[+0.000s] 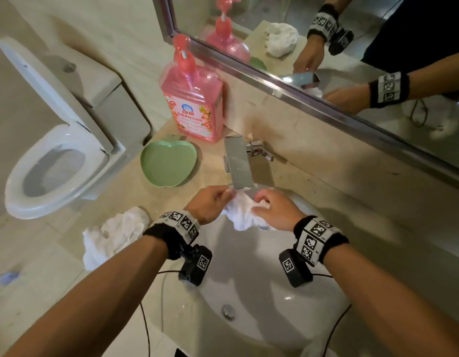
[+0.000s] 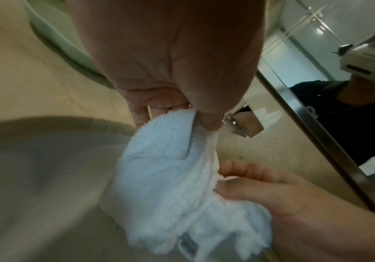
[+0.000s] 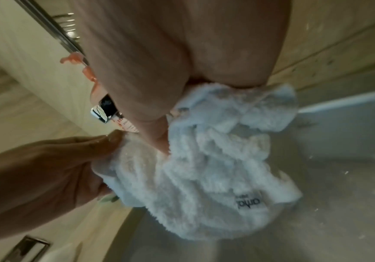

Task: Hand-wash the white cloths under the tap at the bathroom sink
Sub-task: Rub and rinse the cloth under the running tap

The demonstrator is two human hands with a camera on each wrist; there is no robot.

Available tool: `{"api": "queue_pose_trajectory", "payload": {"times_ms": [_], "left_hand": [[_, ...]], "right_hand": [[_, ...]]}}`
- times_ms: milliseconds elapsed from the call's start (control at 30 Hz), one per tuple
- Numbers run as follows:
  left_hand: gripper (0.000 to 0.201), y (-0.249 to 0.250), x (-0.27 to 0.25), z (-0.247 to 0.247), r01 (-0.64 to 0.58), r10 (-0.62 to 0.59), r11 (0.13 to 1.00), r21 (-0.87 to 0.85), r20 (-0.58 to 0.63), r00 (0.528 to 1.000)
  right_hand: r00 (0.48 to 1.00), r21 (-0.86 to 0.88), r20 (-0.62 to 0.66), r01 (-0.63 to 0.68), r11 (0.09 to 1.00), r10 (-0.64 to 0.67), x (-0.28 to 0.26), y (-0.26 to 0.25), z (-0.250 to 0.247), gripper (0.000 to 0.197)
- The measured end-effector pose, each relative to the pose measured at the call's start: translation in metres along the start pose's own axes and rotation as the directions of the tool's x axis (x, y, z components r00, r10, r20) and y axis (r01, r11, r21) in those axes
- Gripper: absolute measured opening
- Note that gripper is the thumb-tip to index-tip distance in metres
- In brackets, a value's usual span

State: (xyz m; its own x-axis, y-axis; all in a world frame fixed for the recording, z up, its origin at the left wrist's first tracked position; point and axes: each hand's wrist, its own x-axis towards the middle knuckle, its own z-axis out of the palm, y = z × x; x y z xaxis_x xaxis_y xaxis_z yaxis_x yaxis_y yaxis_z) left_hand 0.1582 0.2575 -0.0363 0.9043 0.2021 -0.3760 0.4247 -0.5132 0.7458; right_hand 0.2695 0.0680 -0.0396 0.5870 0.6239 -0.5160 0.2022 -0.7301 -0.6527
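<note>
Head view: the sink (image 1: pixel 262 292) sits in the beige surface (image 1: pixel 135 191) below the tap (image 1: pixel 238 166). Left of the tap stand a pink bottle (image 1: pixel 195 99) and a green dish (image 1: pixel 169 163). A second cloth (image 1: pixel 112 235) lies further left. Under the tap, both hands, left (image 1: pixel 210 204) and right (image 1: pixel 274 210), grip the white cloth (image 1: pixel 241 215).

Three cameras: one head-worn, two wrist-worn, all aimed at a bathroom sink (image 1: pixel 262 292).
Head cam looks down from above. Each wrist cam looks along its palm, very close; all 3 share the white cloth (image 1: pixel 242 215) (image 2: pixel 170 177) (image 3: pixel 204 177).
</note>
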Motion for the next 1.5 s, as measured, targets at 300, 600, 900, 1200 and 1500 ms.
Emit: {"api": "queue_pose_trajectory", "payload": {"times_ms": [300,600,900,1200,1500], "left_hand": [[0.026,-0.021,-0.026,-0.044,-0.052,0.051,0.999,-0.01,-0.114,0.992],[0.035,-0.018,0.002,-0.023,0.028,-0.028,1.0,-0.001,0.006,1.0],[0.019,0.007,0.039,0.016,0.113,-0.099,0.981,-0.155,0.093,0.991],[0.03,0.003,0.042,0.019,0.117,-0.117,0.958,-0.263,0.015,0.993],[0.015,-0.007,0.021,-0.019,0.102,-0.1,0.993,-0.065,0.033,0.994]], "right_hand": [[0.996,0.319,0.093,-0.045,0.947,0.016,0.033,-0.047,0.02,0.017],[0.986,0.403,0.164,-0.106,0.909,0.042,0.039,-0.027,0.015,0.025],[0.984,0.202,-0.169,0.09,0.975,-0.055,0.027,0.007,-0.015,0.037],[0.994,0.088,-0.105,-0.014,0.996,0.023,0.022,0.026,-0.004,0.053],[0.995,0.383,0.072,0.04,0.923,-0.073,0.045,-0.016,0.023,0.008]]}}
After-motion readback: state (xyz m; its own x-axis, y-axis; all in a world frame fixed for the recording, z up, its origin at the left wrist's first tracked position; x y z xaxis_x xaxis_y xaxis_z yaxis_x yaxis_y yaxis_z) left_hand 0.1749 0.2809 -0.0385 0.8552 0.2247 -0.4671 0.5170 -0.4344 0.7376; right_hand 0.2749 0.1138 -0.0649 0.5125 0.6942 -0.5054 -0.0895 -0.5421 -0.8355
